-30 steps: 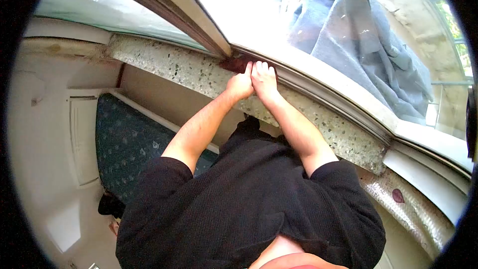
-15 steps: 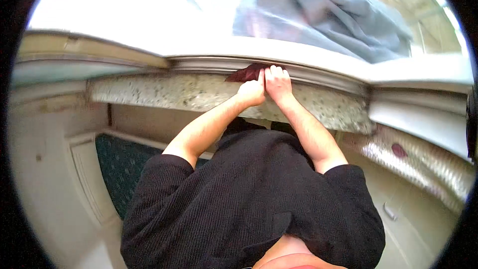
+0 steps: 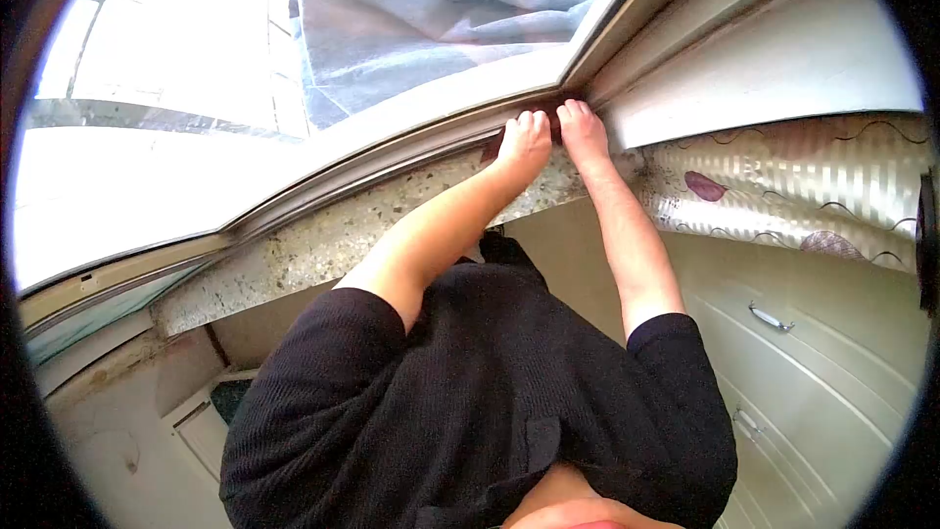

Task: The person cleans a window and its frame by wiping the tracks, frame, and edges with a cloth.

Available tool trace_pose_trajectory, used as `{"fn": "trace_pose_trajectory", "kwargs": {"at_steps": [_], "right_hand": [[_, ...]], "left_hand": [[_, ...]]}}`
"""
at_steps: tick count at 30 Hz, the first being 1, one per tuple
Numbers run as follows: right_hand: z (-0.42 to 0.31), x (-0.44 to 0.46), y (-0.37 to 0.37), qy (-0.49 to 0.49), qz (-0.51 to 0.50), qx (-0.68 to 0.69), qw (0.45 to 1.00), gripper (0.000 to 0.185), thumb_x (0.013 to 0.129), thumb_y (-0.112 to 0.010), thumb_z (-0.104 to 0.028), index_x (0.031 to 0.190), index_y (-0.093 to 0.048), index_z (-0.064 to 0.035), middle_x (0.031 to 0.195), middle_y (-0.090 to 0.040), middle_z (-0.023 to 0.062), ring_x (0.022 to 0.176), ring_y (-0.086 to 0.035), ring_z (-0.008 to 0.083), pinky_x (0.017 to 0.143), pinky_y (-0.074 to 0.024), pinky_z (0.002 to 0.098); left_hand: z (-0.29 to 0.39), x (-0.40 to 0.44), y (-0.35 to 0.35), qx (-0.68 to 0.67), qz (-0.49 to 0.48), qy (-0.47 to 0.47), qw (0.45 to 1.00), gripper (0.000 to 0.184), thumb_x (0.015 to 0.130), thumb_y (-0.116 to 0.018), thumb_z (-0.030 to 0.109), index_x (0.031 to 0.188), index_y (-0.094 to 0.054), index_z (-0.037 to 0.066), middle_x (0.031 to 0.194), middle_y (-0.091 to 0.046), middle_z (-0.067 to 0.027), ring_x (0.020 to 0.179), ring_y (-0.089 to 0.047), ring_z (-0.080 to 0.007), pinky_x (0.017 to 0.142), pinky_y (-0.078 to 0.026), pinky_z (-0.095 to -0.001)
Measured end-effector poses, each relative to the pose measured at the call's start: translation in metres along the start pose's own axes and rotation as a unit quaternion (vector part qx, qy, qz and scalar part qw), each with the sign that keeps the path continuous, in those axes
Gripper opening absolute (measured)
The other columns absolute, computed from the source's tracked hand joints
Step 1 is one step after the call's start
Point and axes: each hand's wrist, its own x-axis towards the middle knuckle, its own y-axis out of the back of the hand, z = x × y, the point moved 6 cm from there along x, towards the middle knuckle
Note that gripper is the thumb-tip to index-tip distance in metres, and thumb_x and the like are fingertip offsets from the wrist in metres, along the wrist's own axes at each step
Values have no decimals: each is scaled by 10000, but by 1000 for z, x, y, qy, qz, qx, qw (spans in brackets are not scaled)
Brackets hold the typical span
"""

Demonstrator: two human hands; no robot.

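A dark red cloth (image 3: 555, 127) lies along the window track (image 3: 382, 155), close to the corner of the frame. Bent fingers of my left hand (image 3: 528, 142) press the cloth into the track, and a bit of it shows on that hand's left side. My right hand (image 3: 584, 134) is just to the right, at the corner, its fingers curled over the cloth's other end. Much of the cloth is hidden beneath both hands. Below the track runs a speckled stone sill (image 3: 362, 222).
Beyond the glass hangs a grey-blue sheet (image 3: 431, 24). A white window side (image 3: 764, 49) rises at the right, above a shiny patterned covering (image 3: 783, 181). Cream cabinet fronts with a metal handle (image 3: 771, 317) stand lower right.
Both hands have moved right along the track with the cloth, into the frame's corner. They are slightly further apart. The view has turned toward the right.
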Motion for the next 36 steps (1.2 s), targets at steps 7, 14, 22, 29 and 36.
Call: {"fn": "trace_pose_trajectory", "kwargs": {"at_steps": [7, 14, 22, 29, 36], "right_hand": [[-16, 5, 0, 50, 14, 0, 999, 47, 870, -589, -133, 879, -623, -102, 935, -616, 78, 963, -635, 269, 828, -559, 408], [-158, 16, -17, 164, 42, 38, 985, 34, 806, -614, -140, 818, -608, -108, 877, -592, 79, 893, -613, 272, 812, -535, 412], [-406, 33, -49, 277, 26, 39, 960, 39, 791, -609, -140, 783, -589, -107, 826, -572, 91, 822, -596, 276, 730, -494, 410], [-585, 45, -72, 302, -18, 53, 952, 57, 804, -644, -134, 801, -610, -88, 845, -581, 115, 824, -617, 299, 728, -515, 428], [-748, 54, -91, 322, -44, 52, 944, 32, 813, -623, -100, 826, -623, -71, 862, -607, 125, 865, -629, 315, 761, -535, 416]], "left_hand": [[-11, -9, -1, 74, 38, 19, 996, 259, 827, -621, 230, 979, -678, 28, 1000, -566, -110, 947, -545, -246, 755, -449, -375], [-108, -118, 0, 62, 50, 49, 996, 179, 793, -621, 204, 877, -659, 51, 866, -573, -91, 839, -574, -236, 699, -478, -357], [-258, -316, 10, 60, 99, 192, 975, 188, 821, -607, 188, 936, -630, 41, 913, -568, -102, 907, -568, -254, 803, -480, -376], [-370, -474, 13, 48, 143, 265, 952, 289, 826, -601, 189, 1051, -628, 10, 994, -598, -133, 982, -579, -286, 883, -488, -397], [-453, -576, 0, -2, 134, 318, 939, 239, 859, -568, 180, 1043, -617, 35, 1015, -569, -115, 1025, -547, -279, 872, -477, -431]]}}
